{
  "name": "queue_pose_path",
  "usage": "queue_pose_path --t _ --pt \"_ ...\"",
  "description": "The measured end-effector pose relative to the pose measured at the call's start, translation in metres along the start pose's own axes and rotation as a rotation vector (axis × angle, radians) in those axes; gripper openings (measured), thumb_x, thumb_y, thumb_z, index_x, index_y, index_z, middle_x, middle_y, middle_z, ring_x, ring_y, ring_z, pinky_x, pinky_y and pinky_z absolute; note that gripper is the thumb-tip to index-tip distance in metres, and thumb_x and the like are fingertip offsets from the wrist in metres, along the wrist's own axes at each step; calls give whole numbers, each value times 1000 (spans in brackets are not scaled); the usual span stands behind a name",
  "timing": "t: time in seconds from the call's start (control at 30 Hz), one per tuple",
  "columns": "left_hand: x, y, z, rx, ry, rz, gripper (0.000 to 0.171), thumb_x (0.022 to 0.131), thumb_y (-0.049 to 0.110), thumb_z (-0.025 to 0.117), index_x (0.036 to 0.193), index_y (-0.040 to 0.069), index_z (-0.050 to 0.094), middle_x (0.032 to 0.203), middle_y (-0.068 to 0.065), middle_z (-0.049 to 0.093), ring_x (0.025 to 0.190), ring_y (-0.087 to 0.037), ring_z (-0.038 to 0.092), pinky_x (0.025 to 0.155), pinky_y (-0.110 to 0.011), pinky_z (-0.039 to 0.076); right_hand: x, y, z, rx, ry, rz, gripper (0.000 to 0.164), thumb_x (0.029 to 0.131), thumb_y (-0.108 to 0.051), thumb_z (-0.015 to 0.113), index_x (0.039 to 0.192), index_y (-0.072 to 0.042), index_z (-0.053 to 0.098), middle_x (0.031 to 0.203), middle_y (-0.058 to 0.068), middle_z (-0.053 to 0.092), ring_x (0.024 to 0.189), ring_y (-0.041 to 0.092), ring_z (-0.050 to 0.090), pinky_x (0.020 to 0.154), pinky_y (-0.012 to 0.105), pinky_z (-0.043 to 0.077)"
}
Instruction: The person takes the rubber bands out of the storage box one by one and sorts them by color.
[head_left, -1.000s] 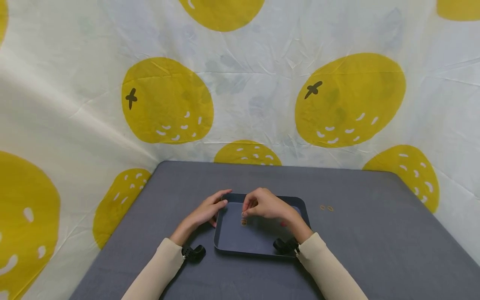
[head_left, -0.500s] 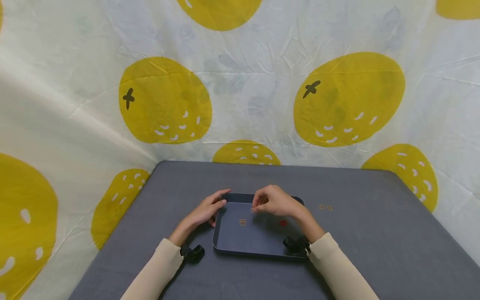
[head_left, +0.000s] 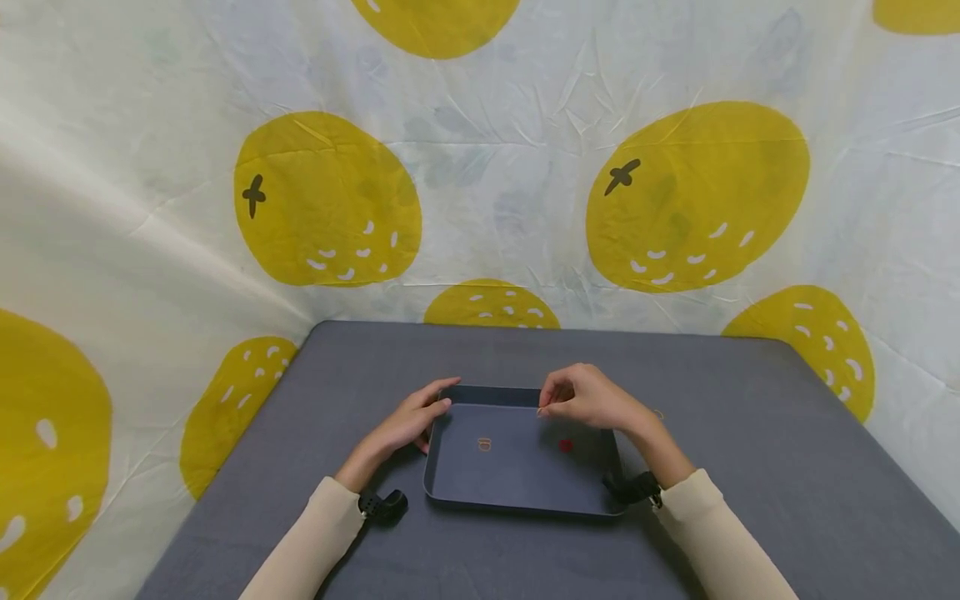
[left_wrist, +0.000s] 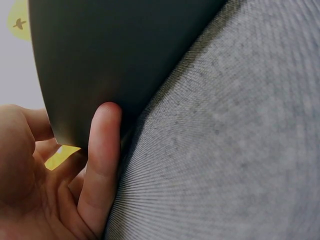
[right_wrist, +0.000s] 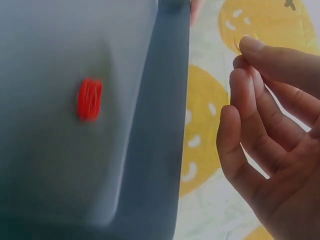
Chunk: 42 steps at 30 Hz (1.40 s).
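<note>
My left hand [head_left: 408, 422] holds the dark grey tray [head_left: 517, 505] by its left side, thumb over the rim. In the left wrist view one finger [left_wrist: 105, 140] lies along the tray's outer wall. My right hand [head_left: 588, 396] is above the tray's far right part, thumb and index fingertips pinched together. Between them shows a bit of thin orange rubber band [head_left: 540, 412], mostly hidden by the fingers. A pair of orange rubber bands [head_left: 484, 445] lies side by side on the tray floor, left of centre. Farther right sits a small red bundle [right_wrist: 90, 99] of looped bands.
On the grey table [head_left: 750, 467], just beyond the tray's right side, an orange rubber band [head_left: 658, 413] shows partly behind my right hand. A white curtain [head_left: 510, 192] with yellow fruit prints hangs behind the table.
My right hand has moved right, from over the orange bands toward the tray's right side, still pinching. The red bundle has come into full view. My left hand stays at the tray.
</note>
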<state>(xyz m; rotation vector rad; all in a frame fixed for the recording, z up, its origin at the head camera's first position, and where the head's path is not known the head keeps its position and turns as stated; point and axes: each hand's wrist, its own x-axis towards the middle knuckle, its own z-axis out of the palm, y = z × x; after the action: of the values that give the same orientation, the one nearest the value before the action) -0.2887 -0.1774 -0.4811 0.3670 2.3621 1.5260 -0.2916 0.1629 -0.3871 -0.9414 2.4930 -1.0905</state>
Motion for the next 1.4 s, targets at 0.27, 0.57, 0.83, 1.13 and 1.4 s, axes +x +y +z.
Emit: queue_pose_path --t 0.27,0.57,0.83,1.13,1.4 --pt "0 0 0 -3 5 -6 51 110 33 50 160 32 40 132 -20 61 52 -16 57 46 -37 57 -18 14 -17 -22 51 57 5 92 -16 79 90 -12 76 92 14 78 73 21 69 60 26 51" --pt "0 0 1 4 4 1 51 110 33 50 161 31 39 134 -20 61 51 -17 57 46 -37 57 -45 36 -40 -27 111 100 6 93 -17 78 93 -11 76 93 13 77 78 24 70 64 26 53" --pt "-1 -1 -1 -9 -1 16 52 111 32 50 161 29 39 132 -20 61 51 -17 55 46 -36 57 -73 57 -58 29 193 164 13 93 -18 79 95 -6 76 84 7 74 65 18 63 54 31 51" --pt "-1 -2 0 -16 -5 1 51 111 29 49 161 30 39 109 -18 60 47 -17 52 45 -37 56 -91 80 -74 64 219 224 19 95 -20 76 102 -3 76 98 19 75 81 23 71 73 32 58" --pt "2 -2 -1 -4 -7 8 51 111 30 50 160 29 39 95 -15 55 47 -18 51 44 -38 56 -102 93 -80 57 228 301 25 98 -22 73 106 1 75 97 15 75 84 22 69 74 34 59"
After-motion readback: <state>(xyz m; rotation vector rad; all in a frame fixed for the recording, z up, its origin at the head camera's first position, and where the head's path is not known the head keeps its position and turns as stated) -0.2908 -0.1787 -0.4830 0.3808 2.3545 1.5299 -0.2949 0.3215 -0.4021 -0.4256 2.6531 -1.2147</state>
